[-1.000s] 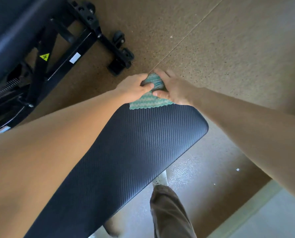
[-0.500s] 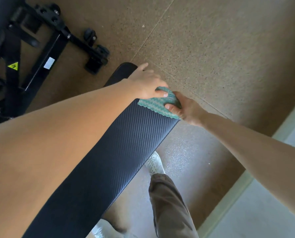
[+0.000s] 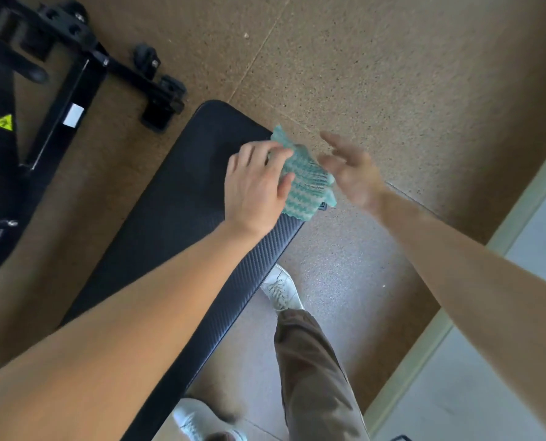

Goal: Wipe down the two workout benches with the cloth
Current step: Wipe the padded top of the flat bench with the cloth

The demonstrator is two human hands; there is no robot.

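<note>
A black ribbed bench pad [image 3: 176, 198] runs from the lower left up to the middle of the view. On its far right corner lies a crumpled teal cloth [image 3: 306, 183], partly hanging over the edge. My left hand [image 3: 255, 189] lies on the pad with its thumb and fingers closed on the cloth's left side. Just right of the cloth, my right hand [image 3: 351, 173] hovers off the bench with fingers spread, holding nothing, and looks blurred. The second bench's black frame [image 3: 71, 90] stands at the upper left.
The floor is brown speckled matting [image 3: 392, 74]. The frame's foot bar with wheels [image 3: 157, 87] sits just beyond the pad's far end. My white shoe [image 3: 281, 291] and trouser leg [image 3: 313, 370] stand right of the pad. A pale floor strip [image 3: 488, 377] runs along the right.
My right hand has let go of the cloth and pulled away to the right, fingers spread. My left hand keeps the cloth on the pad's end. The view shifted, showing more of the pad's far end.
</note>
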